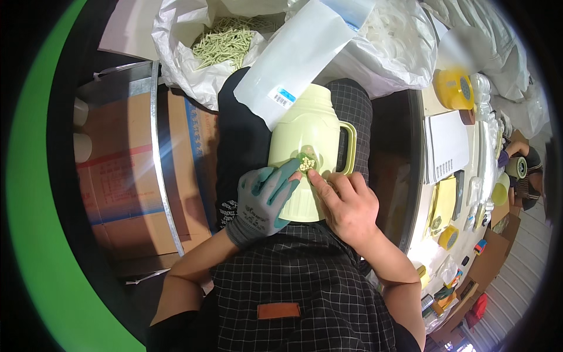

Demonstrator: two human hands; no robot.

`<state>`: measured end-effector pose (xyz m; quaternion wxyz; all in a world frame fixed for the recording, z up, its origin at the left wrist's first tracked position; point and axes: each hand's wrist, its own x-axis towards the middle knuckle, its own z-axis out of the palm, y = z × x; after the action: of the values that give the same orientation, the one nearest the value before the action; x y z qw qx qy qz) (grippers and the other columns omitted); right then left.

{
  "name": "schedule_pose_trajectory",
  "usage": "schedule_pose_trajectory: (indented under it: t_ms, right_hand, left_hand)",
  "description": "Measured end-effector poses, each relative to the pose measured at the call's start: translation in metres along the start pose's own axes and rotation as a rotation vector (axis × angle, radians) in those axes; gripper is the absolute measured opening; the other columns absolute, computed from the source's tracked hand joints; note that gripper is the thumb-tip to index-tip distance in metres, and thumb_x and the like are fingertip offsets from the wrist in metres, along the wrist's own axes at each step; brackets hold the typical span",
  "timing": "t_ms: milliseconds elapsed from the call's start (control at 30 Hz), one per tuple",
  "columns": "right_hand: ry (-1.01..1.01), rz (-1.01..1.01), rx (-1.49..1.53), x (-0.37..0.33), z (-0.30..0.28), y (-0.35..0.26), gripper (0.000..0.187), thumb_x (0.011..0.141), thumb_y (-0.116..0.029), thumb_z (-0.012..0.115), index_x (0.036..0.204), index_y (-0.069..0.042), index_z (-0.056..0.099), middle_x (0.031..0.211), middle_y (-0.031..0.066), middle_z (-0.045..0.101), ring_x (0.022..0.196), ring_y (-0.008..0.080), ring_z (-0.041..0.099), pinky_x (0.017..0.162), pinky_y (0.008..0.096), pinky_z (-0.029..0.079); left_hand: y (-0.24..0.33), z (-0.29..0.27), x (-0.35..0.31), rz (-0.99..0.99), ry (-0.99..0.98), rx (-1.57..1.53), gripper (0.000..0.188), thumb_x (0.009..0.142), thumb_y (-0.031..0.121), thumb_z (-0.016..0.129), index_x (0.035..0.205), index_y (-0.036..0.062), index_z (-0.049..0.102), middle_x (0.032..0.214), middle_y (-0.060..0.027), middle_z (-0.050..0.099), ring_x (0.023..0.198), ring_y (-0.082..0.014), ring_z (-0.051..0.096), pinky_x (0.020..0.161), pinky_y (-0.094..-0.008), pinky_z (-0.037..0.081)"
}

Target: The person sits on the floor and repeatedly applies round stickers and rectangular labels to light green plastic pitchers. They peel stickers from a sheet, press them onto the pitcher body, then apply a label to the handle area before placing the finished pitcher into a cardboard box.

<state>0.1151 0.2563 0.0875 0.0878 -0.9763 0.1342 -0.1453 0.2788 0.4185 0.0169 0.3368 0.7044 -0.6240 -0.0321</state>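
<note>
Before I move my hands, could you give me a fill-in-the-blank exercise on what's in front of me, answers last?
1. A grey and green glove covers your ____ hand.
2. Your bare ____ hand touches the pale green flask.
3. In this view, the handle is on the flask's ____ side.
4. The label on the white sheet carries a striped ____.

Missing words: left; right; right; barcode.

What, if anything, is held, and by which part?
No clear grip shows: the grey-green gloved left hand and bare right hand touch the front of the pale green cylindrical flask, fingertips at its green oval emblem.
</note>
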Motion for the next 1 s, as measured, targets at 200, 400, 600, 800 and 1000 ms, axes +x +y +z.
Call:
schedule_pose_trajectory:
  t_ms: [200, 400, 600, 800, 1000]
  right_hand:
    - [0.041, 0.006, 0.182, -0.025, -0.001, -0.004, 0.064, 0.083, -0.019, 0.089, 0.143, -0.006, 0.073, 0.112, 0.0039, 0.075, 0.083, 0.0227, 0.064, 0.068, 0.0324, 0.057]
    - [0.196, 0.043, 0.315, -0.025, 0.027, 0.017, 0.075, 0.081, -0.031, 0.092, 0.149, -0.011, 0.067, 0.130, 0.0102, 0.073, 0.091, 0.0288, 0.070, 0.077, 0.0369, 0.061]
    - [0.298, 0.085, 0.395, -0.072, 0.011, 0.026, 0.068, 0.083, -0.016, 0.089, 0.147, -0.011, 0.067, 0.122, 0.0142, 0.066, 0.086, 0.0264, 0.074, 0.073, 0.0385, 0.064]
    - [0.654, 0.254, -0.094, -0.098, -0.087, 0.161, 0.054, 0.090, -0.014, 0.081, 0.141, -0.004, 0.067, 0.112, 0.0176, 0.071, 0.081, 0.0280, 0.072, 0.070, 0.0416, 0.063]
    - [0.448, 0.827, -0.778, -0.242, -0.178, 0.405, 0.053, 0.101, -0.034, 0.073, 0.139, 0.003, 0.067, 0.118, 0.0236, 0.074, 0.096, 0.0370, 0.074, 0.083, 0.0475, 0.062]
  left_hand:
    - [-0.003, -0.003, -0.003, -0.004, 0.052, -0.010, 0.062, 0.079, 0.027, 0.083, 0.133, -0.0029, 0.071, 0.143, -0.0200, 0.067, 0.109, -0.0343, 0.065, 0.088, -0.0480, 0.056]
    - [-0.010, 0.006, -0.020, -0.103, 0.050, -0.039, 0.077, 0.083, 0.022, 0.089, 0.149, -0.0009, 0.056, 0.148, -0.0266, 0.058, 0.132, -0.0467, 0.060, 0.112, -0.0554, 0.051]
    - [0.036, 0.004, 0.029, 0.042, 0.261, -0.225, 0.060, 0.105, 0.022, 0.075, 0.156, 0.0021, 0.051, 0.149, -0.0267, 0.059, 0.131, -0.0401, 0.065, 0.106, -0.0500, 0.057]
    - [0.056, 0.003, 0.071, 0.166, 0.090, -0.439, 0.087, 0.091, 0.038, 0.091, 0.161, 0.0076, 0.049, 0.157, -0.0222, 0.055, 0.139, -0.0393, 0.059, 0.115, -0.0531, 0.050]
    - [0.016, 0.000, 0.062, 0.111, 0.177, -0.197, 0.076, 0.089, 0.029, 0.088, 0.153, 0.0075, 0.053, 0.154, -0.0196, 0.058, 0.138, -0.0390, 0.059, 0.115, -0.0539, 0.047]
